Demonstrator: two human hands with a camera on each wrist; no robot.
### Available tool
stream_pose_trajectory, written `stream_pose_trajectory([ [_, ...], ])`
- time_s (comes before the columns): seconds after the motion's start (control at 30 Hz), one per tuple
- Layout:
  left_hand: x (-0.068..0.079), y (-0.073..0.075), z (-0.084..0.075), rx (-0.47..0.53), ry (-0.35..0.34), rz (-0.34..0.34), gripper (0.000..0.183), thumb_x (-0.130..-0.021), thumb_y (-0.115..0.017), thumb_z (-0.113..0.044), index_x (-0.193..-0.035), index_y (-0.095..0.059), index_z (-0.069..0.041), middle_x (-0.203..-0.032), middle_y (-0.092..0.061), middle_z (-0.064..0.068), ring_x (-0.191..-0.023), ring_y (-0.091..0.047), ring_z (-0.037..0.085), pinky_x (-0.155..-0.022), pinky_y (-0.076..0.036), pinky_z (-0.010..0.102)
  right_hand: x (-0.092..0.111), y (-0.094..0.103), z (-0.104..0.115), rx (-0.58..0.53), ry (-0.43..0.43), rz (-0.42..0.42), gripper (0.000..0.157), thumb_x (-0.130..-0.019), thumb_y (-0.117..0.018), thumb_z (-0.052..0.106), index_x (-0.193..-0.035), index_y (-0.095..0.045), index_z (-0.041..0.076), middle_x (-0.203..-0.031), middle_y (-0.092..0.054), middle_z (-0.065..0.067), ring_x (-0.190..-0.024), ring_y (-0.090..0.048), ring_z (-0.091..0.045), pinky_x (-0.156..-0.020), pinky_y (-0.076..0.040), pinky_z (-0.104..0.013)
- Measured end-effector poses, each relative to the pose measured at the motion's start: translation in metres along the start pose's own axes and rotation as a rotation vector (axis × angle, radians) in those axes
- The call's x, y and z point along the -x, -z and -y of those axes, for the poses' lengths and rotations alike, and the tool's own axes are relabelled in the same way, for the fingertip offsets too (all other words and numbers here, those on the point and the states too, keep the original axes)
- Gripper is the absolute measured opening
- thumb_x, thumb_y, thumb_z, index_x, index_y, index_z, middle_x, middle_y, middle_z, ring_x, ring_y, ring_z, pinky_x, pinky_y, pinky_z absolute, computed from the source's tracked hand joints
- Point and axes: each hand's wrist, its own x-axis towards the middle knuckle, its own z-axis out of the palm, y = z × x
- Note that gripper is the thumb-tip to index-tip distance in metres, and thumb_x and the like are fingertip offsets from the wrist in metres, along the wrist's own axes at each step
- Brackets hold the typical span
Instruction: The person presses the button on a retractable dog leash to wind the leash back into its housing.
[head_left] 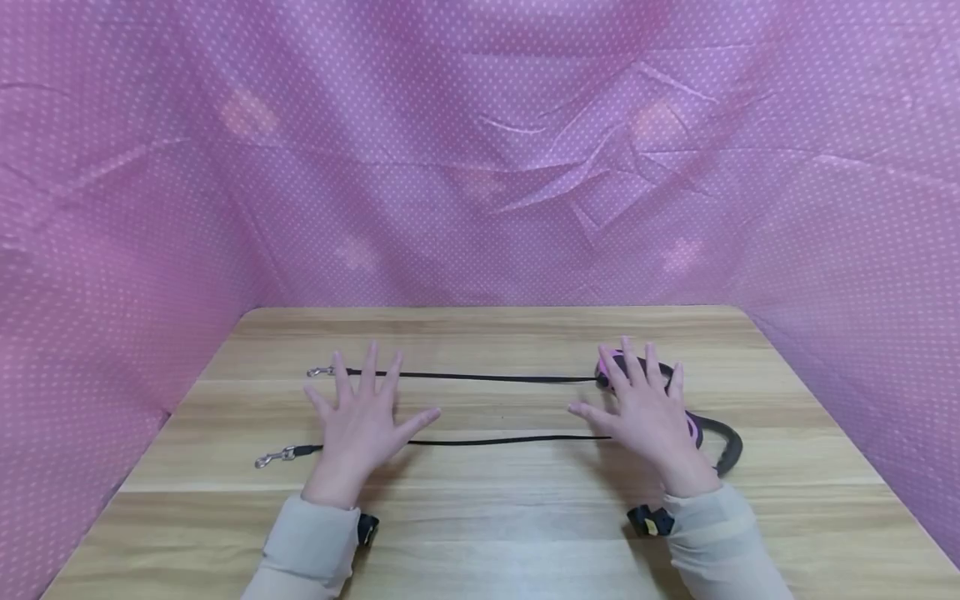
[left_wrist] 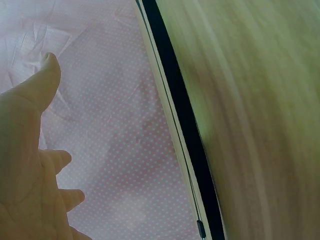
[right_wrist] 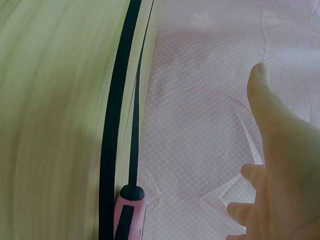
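Observation:
Two retractable dog leashes lie on the wooden table, their pink-and-black cases at the right. The far case (head_left: 604, 365) and the near case (head_left: 694, 430) are partly hidden behind my right hand (head_left: 648, 417), which is held over them with fingers spread. From them, a far black strap (head_left: 495, 378) and a near black strap (head_left: 510, 439) stretch leftward, roughly parallel. They end in a far metal clip (head_left: 321, 371) and a near metal clip (head_left: 274, 457). Fingers spread wide, my left hand (head_left: 360, 429) hovers over the straps close to the clips. Neither hand holds anything.
The light wood table (head_left: 495, 517) has rounded far corners. Pink polka-dot cloth (head_left: 480, 233) hangs behind it and along both sides. Small black devices sit at my left wrist (head_left: 367, 530) and right wrist (head_left: 651, 522).

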Motion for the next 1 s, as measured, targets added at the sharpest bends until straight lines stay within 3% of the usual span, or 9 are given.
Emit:
stream_pose_trajectory([
  [0.3, 0.004, 0.011, 0.007, 0.040, 0.021, 0.024, 0.105, -0.081, -0.037, -0.088, -0.160, -0.013, -0.022, -0.167, -0.004, 0.015, -0.147, 0.009, 0.053, -0.103, 0.009, 0.081, 0.006, 0.010, 0.001, -0.137, -0.036, -0.010, 0.095, -0.090, -0.044, 0.076, -0.160, -0.010, 0.022, -0.167, -0.005, -0.011, -0.152, 0.002, -0.044, -0.113, 0.017, -0.068],
  [0.5, 0.009, 0.014, 0.019, 0.071, 0.055, 0.033, 0.108, -0.082, -0.038, -0.087, -0.159, -0.016, -0.013, -0.166, -0.007, 0.019, -0.147, 0.001, 0.055, -0.104, 0.000, 0.083, 0.014, 0.014, -0.006, -0.239, -0.052, -0.031, 0.091, -0.092, -0.045, 0.071, -0.160, -0.015, 0.017, -0.165, -0.013, -0.019, -0.150, -0.006, -0.049, -0.115, 0.008, -0.070],
  [0.73, 0.017, 0.016, 0.033, 0.187, 0.110, 0.101, 0.107, -0.087, -0.044, -0.079, -0.159, -0.008, -0.008, -0.164, -0.006, 0.023, -0.146, -0.001, 0.056, -0.107, -0.001, 0.079, 0.025, 0.013, -0.019, -0.294, -0.072, -0.055, 0.088, -0.095, -0.050, 0.063, -0.158, -0.018, 0.010, -0.161, -0.022, -0.023, -0.148, -0.011, -0.051, -0.117, 0.004, -0.068],
  [1.0, 0.019, 0.023, 0.047, 0.218, 0.117, 0.123, 0.109, -0.089, -0.046, -0.076, -0.158, -0.004, -0.002, -0.161, -0.015, 0.028, -0.143, -0.018, 0.056, -0.114, -0.014, 0.070, 0.038, 0.013, -0.033, -0.282, -0.082, -0.070, 0.087, -0.097, -0.050, 0.060, -0.154, -0.025, 0.000, -0.157, -0.028, -0.030, -0.144, -0.019, -0.055, -0.116, -0.004, -0.068],
])
